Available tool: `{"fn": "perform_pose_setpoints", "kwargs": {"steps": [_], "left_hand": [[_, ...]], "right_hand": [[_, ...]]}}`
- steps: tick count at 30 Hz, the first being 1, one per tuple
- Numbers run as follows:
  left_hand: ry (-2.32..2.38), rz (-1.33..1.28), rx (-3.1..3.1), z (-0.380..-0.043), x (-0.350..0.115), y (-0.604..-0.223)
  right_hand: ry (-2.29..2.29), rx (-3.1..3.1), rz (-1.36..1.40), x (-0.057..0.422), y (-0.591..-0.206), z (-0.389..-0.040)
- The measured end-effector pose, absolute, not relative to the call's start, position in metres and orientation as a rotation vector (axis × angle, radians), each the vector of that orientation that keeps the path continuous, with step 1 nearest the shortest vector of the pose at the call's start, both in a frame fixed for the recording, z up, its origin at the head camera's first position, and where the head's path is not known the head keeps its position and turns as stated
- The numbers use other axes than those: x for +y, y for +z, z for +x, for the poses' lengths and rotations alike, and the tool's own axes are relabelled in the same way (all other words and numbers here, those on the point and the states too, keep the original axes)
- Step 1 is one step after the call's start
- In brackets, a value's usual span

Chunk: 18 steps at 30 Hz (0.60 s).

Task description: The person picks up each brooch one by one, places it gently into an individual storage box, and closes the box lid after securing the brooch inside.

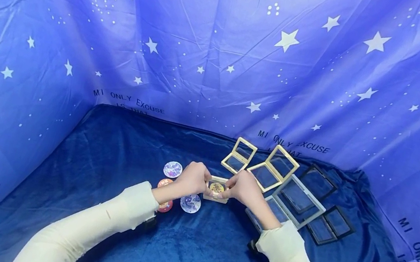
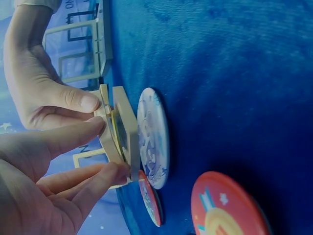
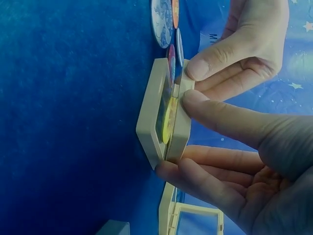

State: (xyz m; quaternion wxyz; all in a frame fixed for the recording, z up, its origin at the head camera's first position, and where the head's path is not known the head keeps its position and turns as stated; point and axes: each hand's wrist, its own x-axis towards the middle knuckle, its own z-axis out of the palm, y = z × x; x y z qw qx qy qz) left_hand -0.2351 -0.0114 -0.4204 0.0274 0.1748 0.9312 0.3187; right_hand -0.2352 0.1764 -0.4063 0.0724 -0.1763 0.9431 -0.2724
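Note:
Both hands hold a small cream hinged display frame (image 1: 216,198) with clear film panels. A round yellow badge (image 1: 217,189) lies between its two halves, which stand slightly apart in both wrist views. My left hand (image 1: 193,179) pinches the frame's left side with thumb and fingers. On the opposite side, my right hand (image 1: 245,187) grips it the same way, the thumb (image 3: 197,98) on one half near the rim. Close by the left hand lie a blue-white round badge (image 1: 190,203), a red one (image 1: 164,205) and a purple-white one (image 1: 172,169).
Behind the hands stand two opened cream frames, a small one (image 1: 240,155) and a larger one (image 1: 273,168). To the right are an opened grey frame (image 1: 319,208) and black frames (image 1: 331,226). Dark blue cloth (image 1: 190,256) covers the surface; a starry curtain (image 1: 217,36) surrounds it.

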Motion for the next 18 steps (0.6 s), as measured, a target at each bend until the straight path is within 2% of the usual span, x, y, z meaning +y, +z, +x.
{"fn": "perform_pose_setpoints", "kwargs": {"steps": [18], "left_hand": [[0.912,0.637,2.942,-0.2293,-0.0094,-0.4242]], "right_hand": [[-0.655,2.937,-0.551,0.1701,-0.4113,-0.2314]]}}
